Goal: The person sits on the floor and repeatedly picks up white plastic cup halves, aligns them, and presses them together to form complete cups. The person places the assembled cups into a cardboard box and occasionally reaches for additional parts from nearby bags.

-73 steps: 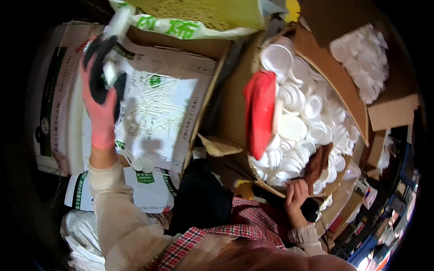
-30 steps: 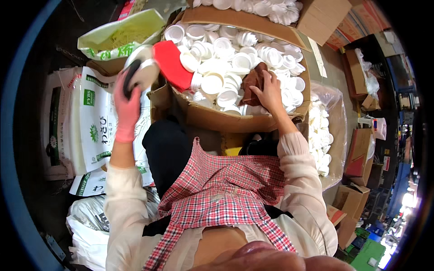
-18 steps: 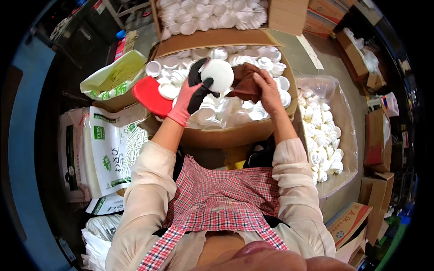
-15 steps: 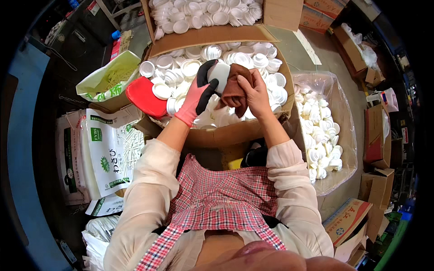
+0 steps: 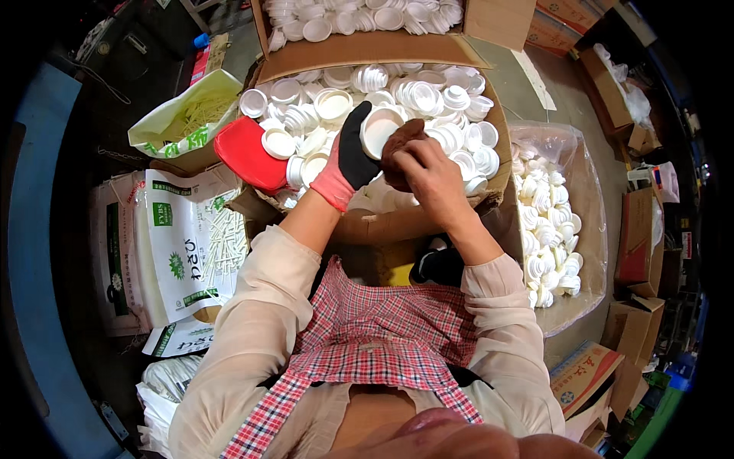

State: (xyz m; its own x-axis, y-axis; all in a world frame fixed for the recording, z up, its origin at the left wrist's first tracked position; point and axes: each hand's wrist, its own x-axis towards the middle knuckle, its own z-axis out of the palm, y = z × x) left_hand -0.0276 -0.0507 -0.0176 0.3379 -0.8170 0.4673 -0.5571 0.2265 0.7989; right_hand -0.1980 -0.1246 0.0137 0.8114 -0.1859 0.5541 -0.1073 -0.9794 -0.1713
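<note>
My left hand (image 5: 351,159), in a pink and black work glove, is closed on a round white plastic lid (image 5: 380,131), its hollow side turned up. Bare, my right hand (image 5: 433,177) grips a brown cloth (image 5: 399,151) bunched at the lid's right edge. Both hands are over an open cardboard box (image 5: 375,228) heaped with similar white lids (image 5: 420,98). A red pouch-like thing (image 5: 249,154) lies on the box's left side.
Behind stands another carton of white lids (image 5: 317,29). On the right, a plastic-lined box holds white ridged pieces (image 5: 552,237). A white sack (image 5: 180,252) with thin white sticks and a bag of pale strips (image 5: 188,122) stand left. Cartons (image 5: 586,376) line the right.
The lid has turned from showing its smooth outer side to showing its hollow side. The cloth, wrapped over it before, is now bunched at its right edge.
</note>
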